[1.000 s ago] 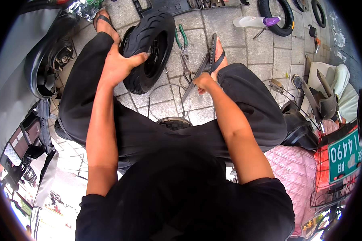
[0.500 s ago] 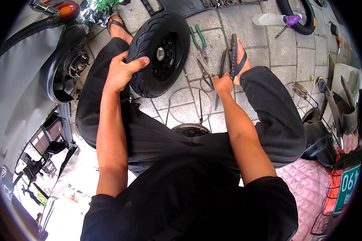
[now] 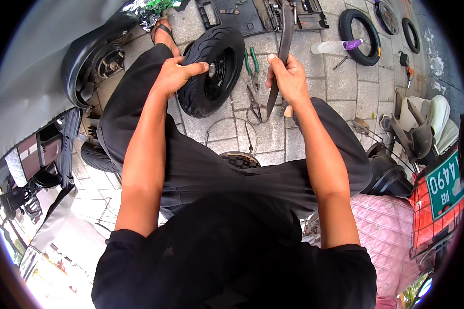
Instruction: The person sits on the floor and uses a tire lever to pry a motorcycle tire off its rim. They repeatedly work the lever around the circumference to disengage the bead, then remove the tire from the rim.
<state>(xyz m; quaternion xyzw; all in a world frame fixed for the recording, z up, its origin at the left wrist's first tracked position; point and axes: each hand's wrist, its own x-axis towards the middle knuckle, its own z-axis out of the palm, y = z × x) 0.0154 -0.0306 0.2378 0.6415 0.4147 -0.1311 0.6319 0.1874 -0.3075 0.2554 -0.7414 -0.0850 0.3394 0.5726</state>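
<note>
A black scooter wheel with its tyre (image 3: 193, 90) stands tilted on the paving between my legs. My left hand (image 3: 174, 78) is closed on the tyre's near left side, its thumb lying over the sidewall towards the rim. In my right hand (image 3: 292, 82) is a long, flat, dark tyre lever (image 3: 285, 33), raised nearly upright to the right of the wheel. Between the wheel and my right hand lie green-handled pliers (image 3: 252, 64), with scissors (image 3: 253, 106) just nearer to me.
An open black tool case (image 3: 237, 20) lies at the far side. Further right are a bare tyre (image 3: 345, 26) and a bottle with a purple top (image 3: 325, 48). A grey vehicle (image 3: 31, 77) with an exposed hub (image 3: 111, 63) stands at the left. A wire loop (image 3: 207, 133) lies near my lap.
My right hand has lifted the tyre lever off the paving and brought it up and away from me. My left hand stays on the tyre. The whole view has shifted slightly.
</note>
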